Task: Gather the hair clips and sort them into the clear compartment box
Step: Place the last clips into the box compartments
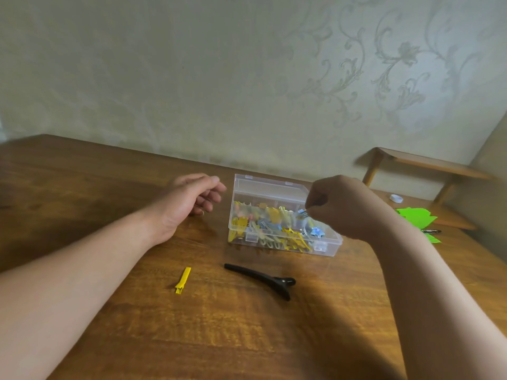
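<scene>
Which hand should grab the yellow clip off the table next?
Left. The left hand is empty and on the yellow clip's side; the right hand is pinching a blue clip over the clear box.

compartment box [285,237] mid-table [82,187], two loose clips in front — small clip [183,280] left, long clip [263,278] right

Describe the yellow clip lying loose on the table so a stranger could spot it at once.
Start at the clear compartment box on the wooden table. Nearer the person lie two loose clips. The yellow clip is the left one: short, flat and bright, unlike the long black clip to its right.
</scene>
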Motion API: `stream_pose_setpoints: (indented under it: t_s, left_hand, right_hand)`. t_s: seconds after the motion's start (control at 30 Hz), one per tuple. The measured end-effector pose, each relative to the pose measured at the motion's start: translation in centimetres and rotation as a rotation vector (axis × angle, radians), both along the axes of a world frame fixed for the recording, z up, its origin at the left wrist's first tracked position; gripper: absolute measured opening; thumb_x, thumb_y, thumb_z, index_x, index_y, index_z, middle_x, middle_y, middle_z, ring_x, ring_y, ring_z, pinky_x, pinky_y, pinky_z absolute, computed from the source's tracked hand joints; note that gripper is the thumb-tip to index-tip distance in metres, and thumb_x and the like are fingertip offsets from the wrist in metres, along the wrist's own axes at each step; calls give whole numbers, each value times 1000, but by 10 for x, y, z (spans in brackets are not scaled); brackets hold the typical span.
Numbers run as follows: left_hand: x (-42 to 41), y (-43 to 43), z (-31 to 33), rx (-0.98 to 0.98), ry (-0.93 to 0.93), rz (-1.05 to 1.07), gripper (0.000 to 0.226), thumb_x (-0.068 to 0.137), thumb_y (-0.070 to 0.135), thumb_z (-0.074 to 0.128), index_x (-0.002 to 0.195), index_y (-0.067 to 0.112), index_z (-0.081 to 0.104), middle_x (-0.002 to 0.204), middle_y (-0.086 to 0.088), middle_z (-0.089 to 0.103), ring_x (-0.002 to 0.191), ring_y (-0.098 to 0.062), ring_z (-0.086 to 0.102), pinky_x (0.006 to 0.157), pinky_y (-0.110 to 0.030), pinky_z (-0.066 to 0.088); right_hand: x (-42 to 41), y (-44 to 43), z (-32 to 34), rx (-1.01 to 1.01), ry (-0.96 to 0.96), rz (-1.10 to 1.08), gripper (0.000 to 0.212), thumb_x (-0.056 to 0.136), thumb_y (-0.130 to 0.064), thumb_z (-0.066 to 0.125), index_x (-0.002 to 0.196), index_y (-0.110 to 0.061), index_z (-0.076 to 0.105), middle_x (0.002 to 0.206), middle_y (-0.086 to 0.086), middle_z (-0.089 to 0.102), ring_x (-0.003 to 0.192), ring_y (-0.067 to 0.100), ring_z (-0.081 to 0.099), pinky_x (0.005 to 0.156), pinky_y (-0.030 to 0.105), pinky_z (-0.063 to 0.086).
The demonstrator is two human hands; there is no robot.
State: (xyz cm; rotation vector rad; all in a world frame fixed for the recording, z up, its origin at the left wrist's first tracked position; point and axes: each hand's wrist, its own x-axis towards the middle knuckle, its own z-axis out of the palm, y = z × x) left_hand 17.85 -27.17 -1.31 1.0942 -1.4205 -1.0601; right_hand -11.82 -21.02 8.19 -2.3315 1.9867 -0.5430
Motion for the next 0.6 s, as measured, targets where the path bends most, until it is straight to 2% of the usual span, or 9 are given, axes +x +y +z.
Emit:
stream_pose_setpoints:
  t_s: [0.1, 0.27, 0.33, 0.4, 0.47, 0.6]
  left_hand:
    - [-1, 0, 0, -1, 9, -7, 33, 110, 33, 54, 109, 14, 81, 92, -4, 75, 79, -17, 63, 70, -32, 46]
    - [-1, 0, 0, -5, 8, -4, 33, 110, 32, 54, 110, 12, 80, 92, -4, 74, 79, -18, 63, 70, -33, 46]
    - [-1, 1, 1, -3, 8, -7, 33, 110, 32, 53, 111, 12, 80, 93, -4, 74, 79, -17, 62, 70, -33, 46]
    - [-1, 0, 1, -3, 10, -7, 33, 110, 32, 53, 111, 12, 80, 92, -4, 74, 79, -18, 62, 70, -33, 45]
    - [-1, 0, 0, -3, 11, -7, 33, 110, 33, 53, 111, 12, 80, 93, -4, 74, 79, -18, 62, 70, -33, 45]
    - [-1, -2, 0, -6, 14, -5, 33, 110, 32, 53, 111, 10, 79, 92, -5, 73, 77, -16, 62, 69, -32, 45]
  right_hand:
    - [-14, 0, 2, 39, 16, -67, 20, 87, -11, 70, 77, -28, 73, 78, -5, 75, 61, 15, 68, 46, 22, 46]
    - [-18, 0, 4, 60, 47, -115, 23, 87, -7, 72, 74, -26, 71, 74, -4, 70, 62, 11, 63, 49, 21, 38]
    - [-17, 0, 3, 103, 70, -93, 19, 87, -11, 76, 76, -26, 71, 76, -5, 71, 63, 11, 63, 47, 21, 39]
    - [-17, 1, 3, 184, 89, -65, 13, 90, -23, 80, 79, -25, 73, 75, -6, 70, 62, 8, 61, 47, 19, 39]
    - [-18, 2, 3, 239, 134, -45, 19, 94, -34, 77, 79, -25, 72, 73, -8, 68, 64, 6, 59, 52, 21, 37]
    - [-18, 1, 2, 253, 133, -54, 14, 98, -32, 73, 93, -21, 78, 79, -8, 68, 68, 5, 58, 55, 20, 37]
